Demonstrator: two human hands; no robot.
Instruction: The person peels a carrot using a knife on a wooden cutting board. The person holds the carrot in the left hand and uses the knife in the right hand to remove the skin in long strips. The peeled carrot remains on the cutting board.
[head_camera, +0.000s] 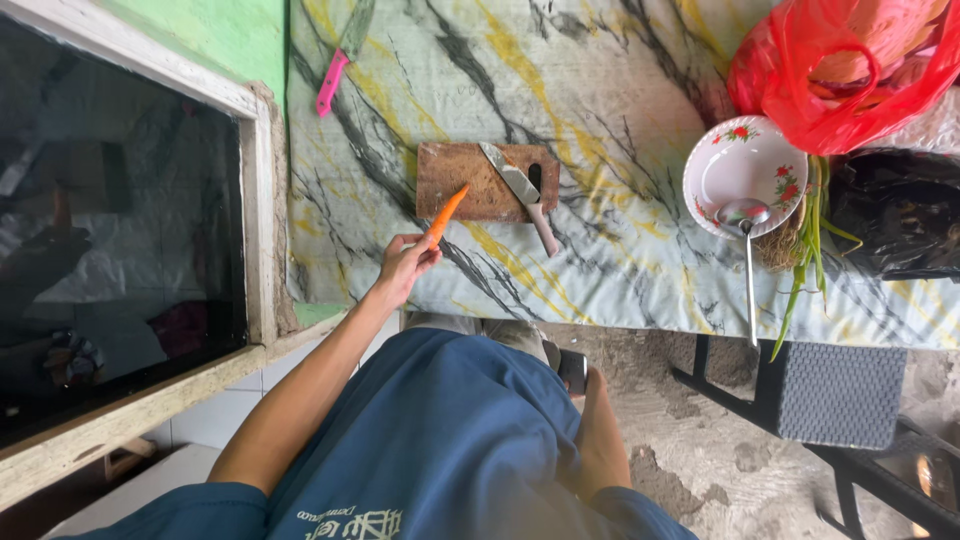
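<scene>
Left hand: the left hand sits just left of the frame's middle, its fingers closed around the thick end of a carrot.
Carrot: orange and tapering, it slants up and to the right from the hand; its thin tip lies over the lower left part of the cutting board.
Right hand: the right hand is low in the frame, right of centre, down beside the blue shirt; it seems to clasp a small dark object, but I cannot tell how the fingers stand.
Cutting board: a worn brown wooden board, lying flat on the desk near the centre top of the frame.
Knife: a knife with a pale blade and a pinkish handle rests diagonally across the board's right part, the handle reaching past the lower edge toward the desk's near side.
Second knife: another knife with a pink handle lies at the upper left of the desk, well apart from the board.
Desk: covered with a pale cloth streaked in black and yellow.
Bowl: a white bowl with red flowers stands to the right of the board, with a metal ladle resting in it and its handle pointing down the frame.
Right side: green stalks hang beside the bowl; a red plastic bag fills the upper right corner, with a black bag below it.
</scene>
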